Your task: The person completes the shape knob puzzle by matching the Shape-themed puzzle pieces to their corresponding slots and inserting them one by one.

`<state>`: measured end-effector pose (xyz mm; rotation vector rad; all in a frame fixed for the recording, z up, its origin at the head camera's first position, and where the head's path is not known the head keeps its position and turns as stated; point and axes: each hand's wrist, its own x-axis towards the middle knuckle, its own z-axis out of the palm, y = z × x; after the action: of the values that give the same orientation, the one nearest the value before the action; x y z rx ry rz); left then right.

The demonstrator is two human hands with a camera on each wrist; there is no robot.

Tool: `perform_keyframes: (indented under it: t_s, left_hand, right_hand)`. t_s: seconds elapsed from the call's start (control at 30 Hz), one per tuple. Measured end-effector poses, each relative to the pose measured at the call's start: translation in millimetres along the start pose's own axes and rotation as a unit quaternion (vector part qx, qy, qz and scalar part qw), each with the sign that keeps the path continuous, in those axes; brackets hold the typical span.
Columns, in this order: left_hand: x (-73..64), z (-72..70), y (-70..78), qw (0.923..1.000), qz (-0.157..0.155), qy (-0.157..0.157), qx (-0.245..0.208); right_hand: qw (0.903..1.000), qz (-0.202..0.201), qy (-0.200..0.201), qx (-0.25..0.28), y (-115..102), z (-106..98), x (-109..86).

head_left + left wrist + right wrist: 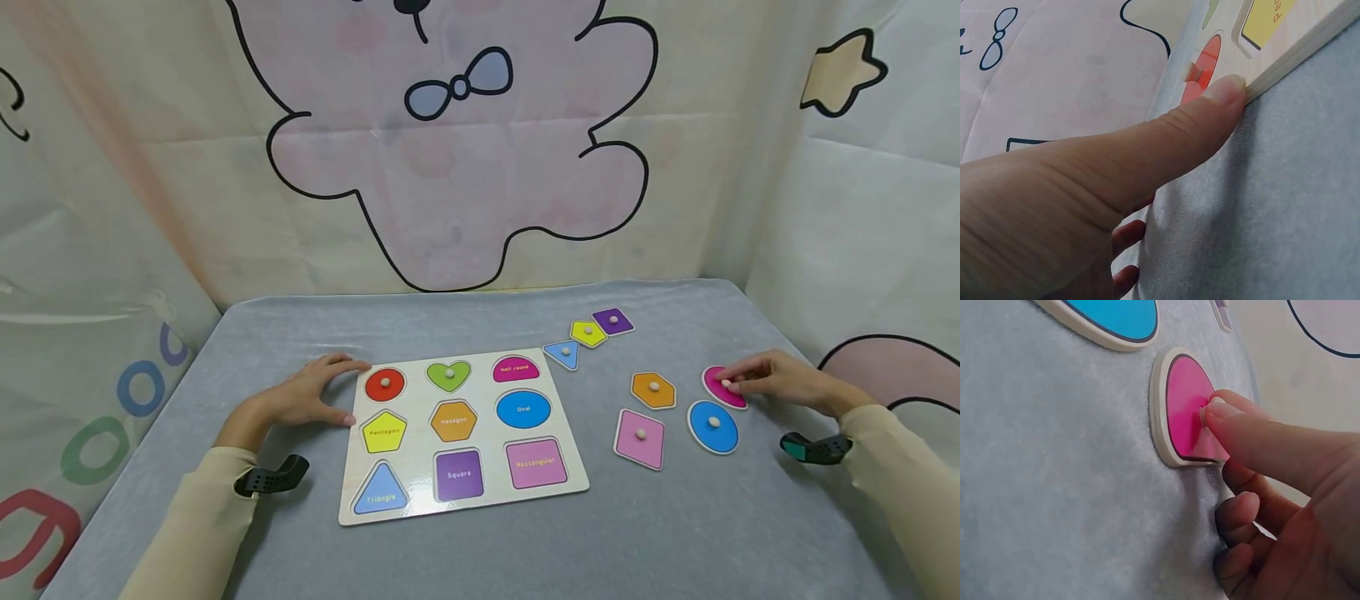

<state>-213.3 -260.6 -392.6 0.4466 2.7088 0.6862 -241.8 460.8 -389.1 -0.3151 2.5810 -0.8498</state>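
Note:
A wooden shape puzzle board (420,462) lies on the cloth. In its far row, a red circle piece (385,385) and a green heart piece (448,376) with knobs sit in their slots; the other slots show printed shapes. My left hand (303,396) rests at the board's left edge, its thumb (1210,109) touching the side, fingers relaxed. To the right, my right hand (783,382) pinches the small knob of a magenta half-round piece (1185,412), which is flat against the cloth. Nearest that piece lies a blue oval piece (713,427).
Left of the oval are an orange hexagon piece (653,390) and a pink rectangular piece (640,439). Behind the board's right corner lie a blue triangle piece (562,355), a yellow pentagon piece (588,333) and a purple square piece (613,321). Printed curtains surround the grey cloth-covered table (480,558).

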Motion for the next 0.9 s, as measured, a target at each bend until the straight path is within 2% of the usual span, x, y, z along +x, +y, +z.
perform_keyframes:
  t_s: [0.37, 0.63, 0.9]
  left_hand:
    - [1.1, 0.3, 0.2, 1.0000, -0.005, 0.000, 0.004]
    - [0.1, 0.1, -0.3, 1.0000, -0.006, 0.004, 0.000]
    - [-0.4, -0.7, 0.4, 1.0000, -0.003, 0.000, 0.003]
  right_hand:
    - [0.9983, 0.025, 0.051, -0.016, -12, -1, -2.7]
    - [0.9977, 0.030, 0.061, -0.008, -20, -3, 2.2]
    - [0.9972, 0.029, 0.067, -0.020, -31, 5, 7.8]
